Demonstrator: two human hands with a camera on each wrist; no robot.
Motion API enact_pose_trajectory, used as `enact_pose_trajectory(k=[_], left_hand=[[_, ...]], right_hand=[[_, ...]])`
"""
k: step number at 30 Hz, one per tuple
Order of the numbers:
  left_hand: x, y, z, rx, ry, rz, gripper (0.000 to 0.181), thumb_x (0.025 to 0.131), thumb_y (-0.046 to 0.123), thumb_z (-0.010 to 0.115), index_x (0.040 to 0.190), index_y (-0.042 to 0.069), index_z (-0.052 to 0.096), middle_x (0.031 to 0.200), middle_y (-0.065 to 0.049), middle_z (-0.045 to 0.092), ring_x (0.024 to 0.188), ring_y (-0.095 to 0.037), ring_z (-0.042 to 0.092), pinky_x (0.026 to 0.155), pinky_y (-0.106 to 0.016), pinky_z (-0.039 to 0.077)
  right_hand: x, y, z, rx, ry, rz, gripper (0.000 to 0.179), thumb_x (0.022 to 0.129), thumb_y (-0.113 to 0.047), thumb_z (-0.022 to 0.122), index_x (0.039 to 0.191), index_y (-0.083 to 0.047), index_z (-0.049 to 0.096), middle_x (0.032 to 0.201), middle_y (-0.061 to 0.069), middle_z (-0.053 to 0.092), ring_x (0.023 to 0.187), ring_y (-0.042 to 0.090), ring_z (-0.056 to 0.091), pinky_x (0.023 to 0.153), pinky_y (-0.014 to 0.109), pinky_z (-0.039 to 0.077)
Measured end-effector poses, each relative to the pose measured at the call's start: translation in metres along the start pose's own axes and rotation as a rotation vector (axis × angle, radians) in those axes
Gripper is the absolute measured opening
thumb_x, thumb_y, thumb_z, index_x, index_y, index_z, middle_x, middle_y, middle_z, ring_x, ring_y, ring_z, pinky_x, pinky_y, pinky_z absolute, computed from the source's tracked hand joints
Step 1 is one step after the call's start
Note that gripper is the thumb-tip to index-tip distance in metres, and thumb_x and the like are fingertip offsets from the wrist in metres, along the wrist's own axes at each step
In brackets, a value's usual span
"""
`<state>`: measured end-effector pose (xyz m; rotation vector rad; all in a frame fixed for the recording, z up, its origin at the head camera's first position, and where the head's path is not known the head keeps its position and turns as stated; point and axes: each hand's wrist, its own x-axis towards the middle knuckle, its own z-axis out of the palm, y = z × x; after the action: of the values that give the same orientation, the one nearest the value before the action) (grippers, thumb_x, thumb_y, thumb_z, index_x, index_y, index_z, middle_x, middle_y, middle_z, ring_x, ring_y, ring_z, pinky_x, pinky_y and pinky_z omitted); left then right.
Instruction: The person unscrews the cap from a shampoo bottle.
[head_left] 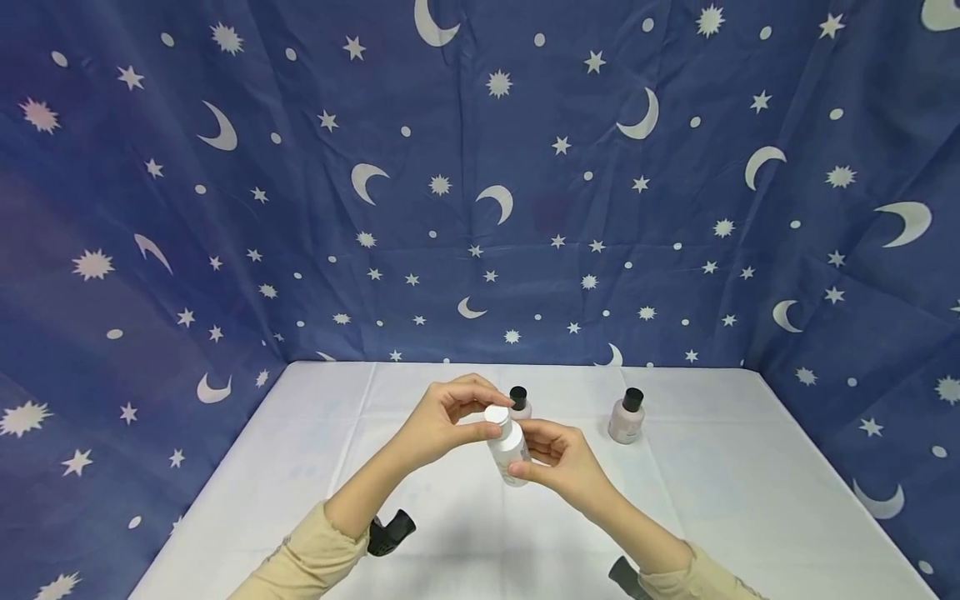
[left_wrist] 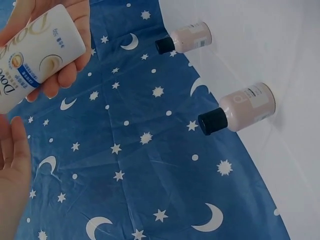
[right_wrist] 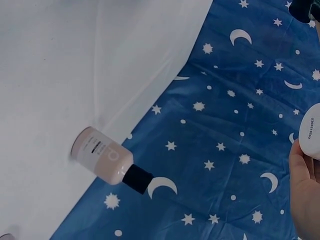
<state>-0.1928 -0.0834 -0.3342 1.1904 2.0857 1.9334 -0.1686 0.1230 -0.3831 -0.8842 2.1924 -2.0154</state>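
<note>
A white Dove bottle [head_left: 510, 454] is held above the table, tilted, with its white cap [head_left: 497, 415] up. My left hand [head_left: 438, 421] pinches the cap between thumb and fingers. Lower down, my right hand [head_left: 566, 467] grips the bottle's body, thumb on the near side and fingers behind. The Dove label [left_wrist: 25, 65] shows in the left wrist view, while the cap end falls outside that frame. At the right edge of the right wrist view are the bottle's printed base [right_wrist: 312, 132] and part of my right hand [right_wrist: 305, 195].
Two pink bottles with black caps stand on the white table [head_left: 712, 500]. One [head_left: 626, 421] is to the right; the other [head_left: 519, 408] is partly hidden behind the held bottle. Behind rises a blue curtain [head_left: 450, 225] with moons and stars. Black wrist devices [head_left: 392, 533] are on both forearms.
</note>
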Motion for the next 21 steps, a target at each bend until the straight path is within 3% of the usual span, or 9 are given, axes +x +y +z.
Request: enact_pose_trajectory(k=[3,6,12,17,21], left_hand=[[0.001,0.001,0.001,0.000,-0.002,-0.017,0.038,0.082,0.017,0.074,0.107,-0.009,0.062,0.108,-0.024,0.063,0.100,-0.004,0.062,0.091,-0.023,0.052],[0.002,0.001,0.002,-0.021,-0.022,-0.029,0.038,0.082,0.014,0.073,0.111,-0.009,0.061,0.113,-0.030,0.061,0.104,-0.005,0.063,0.094,-0.026,0.051],[0.002,0.001,-0.003,-0.041,-0.114,-0.018,0.052,0.085,0.016,0.070,0.127,-0.008,0.052,0.128,-0.029,0.055,0.119,-0.011,0.057,0.103,-0.027,0.045],[0.001,0.001,-0.007,0.004,-0.205,0.014,0.053,0.099,0.033,0.047,0.135,-0.007,0.046,0.139,-0.023,0.046,0.131,-0.015,0.046,0.109,-0.028,0.039],[-0.001,0.001,-0.008,0.010,-0.247,0.017,0.049,0.102,0.031,0.038,0.135,-0.005,0.046,0.142,-0.022,0.043,0.134,-0.011,0.041,0.112,-0.028,0.035]], right_hand=[[0.000,0.000,-0.001,0.005,0.005,-0.004,0.050,0.082,-0.013,0.073,0.119,0.015,0.054,0.117,0.035,0.058,0.100,-0.001,0.063,0.090,0.021,0.052],[0.001,0.001,-0.001,0.014,0.006,-0.009,0.051,0.082,-0.014,0.073,0.119,0.016,0.053,0.116,0.035,0.058,0.099,-0.001,0.063,0.090,0.021,0.052],[0.002,0.001,-0.002,0.010,0.011,-0.006,0.052,0.082,-0.015,0.073,0.118,0.016,0.054,0.116,0.036,0.058,0.099,-0.001,0.063,0.090,0.020,0.052],[0.001,0.001,-0.003,-0.009,0.017,-0.013,0.051,0.082,-0.015,0.073,0.117,0.017,0.054,0.115,0.036,0.058,0.100,-0.002,0.063,0.090,0.021,0.052],[-0.002,0.001,-0.003,0.004,0.017,-0.010,0.053,0.082,-0.016,0.073,0.118,0.017,0.053,0.116,0.037,0.057,0.100,-0.002,0.062,0.090,0.020,0.052]])
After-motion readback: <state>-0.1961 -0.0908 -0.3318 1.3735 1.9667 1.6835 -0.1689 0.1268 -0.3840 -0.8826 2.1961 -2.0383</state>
